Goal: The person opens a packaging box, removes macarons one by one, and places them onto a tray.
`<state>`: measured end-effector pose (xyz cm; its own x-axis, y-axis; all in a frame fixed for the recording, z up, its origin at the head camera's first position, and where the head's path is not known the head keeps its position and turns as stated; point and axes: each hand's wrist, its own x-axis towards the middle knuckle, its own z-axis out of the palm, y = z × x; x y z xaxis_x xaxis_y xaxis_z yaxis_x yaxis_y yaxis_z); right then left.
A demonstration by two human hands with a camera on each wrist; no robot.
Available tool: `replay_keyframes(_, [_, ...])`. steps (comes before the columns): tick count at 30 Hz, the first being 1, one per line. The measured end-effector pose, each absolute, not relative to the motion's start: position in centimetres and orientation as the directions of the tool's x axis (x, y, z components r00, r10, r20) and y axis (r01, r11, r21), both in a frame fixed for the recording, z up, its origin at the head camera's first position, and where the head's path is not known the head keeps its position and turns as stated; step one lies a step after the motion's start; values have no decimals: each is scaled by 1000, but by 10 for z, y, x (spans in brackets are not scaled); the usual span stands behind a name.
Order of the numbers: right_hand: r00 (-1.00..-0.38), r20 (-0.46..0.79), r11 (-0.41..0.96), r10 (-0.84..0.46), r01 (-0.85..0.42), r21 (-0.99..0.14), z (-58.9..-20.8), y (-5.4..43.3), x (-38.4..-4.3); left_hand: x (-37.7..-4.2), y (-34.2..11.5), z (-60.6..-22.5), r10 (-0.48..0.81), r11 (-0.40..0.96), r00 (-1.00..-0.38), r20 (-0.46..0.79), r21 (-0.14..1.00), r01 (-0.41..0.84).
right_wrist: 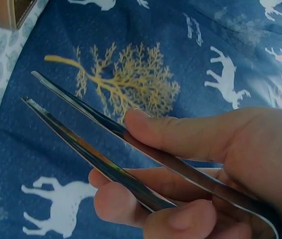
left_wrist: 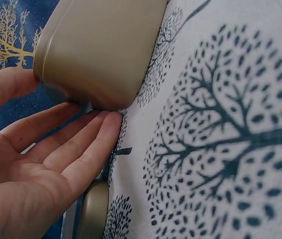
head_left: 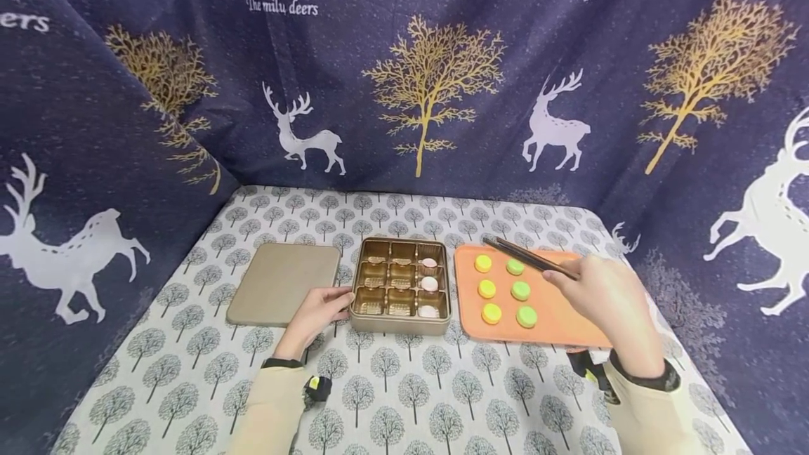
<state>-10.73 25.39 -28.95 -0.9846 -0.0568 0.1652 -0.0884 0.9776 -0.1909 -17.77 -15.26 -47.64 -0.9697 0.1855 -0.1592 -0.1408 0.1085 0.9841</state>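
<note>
Gripping tweezers with parted tips, the right hand hovers over the orange tray, right of centre, bearing yellow discs and green discs. The left hand, fingers extended, touches the box, lower centre; pale discs occupy its right column. Left, a lid lies on the table.

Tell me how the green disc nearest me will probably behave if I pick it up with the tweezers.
The disc looks small, so it's probably light. Lying flat on the tray, it seems unlikely to roll. Its round edge might let it twist between the narrow tips of the tweezers.
</note>
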Motion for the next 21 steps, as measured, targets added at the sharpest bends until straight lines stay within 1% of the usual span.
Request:
replay_keyframes(6, [-982, 158, 972, -109, -138, -189, -288, 234, -120, -179, -151, -477, 169, 110, -972, -161, 983, -144])
replay_keyframes(9, [-983, 133, 968, -125, -151, -201, -287, 225, -124, -179, -151, -477, 178, 125, -972, -153, 983, -132])
replay_keyframes(12, [-984, 112, 965, -141, -162, -207, -289, 215, -128, -179, -151, -478, 168, 138, -971, -169, 980, -147])
replay_keyframes(18, [-981, 109, 971, -161, -177, -162, -292, 197, -134, -177, -153, -480, 174, 119, -971, -167, 982, -147])
replay_keyframes(21, [-980, 111, 969, -164, -181, -169, -291, 189, -136, -177, -154, -479, 178, 116, -972, -155, 984, -136])
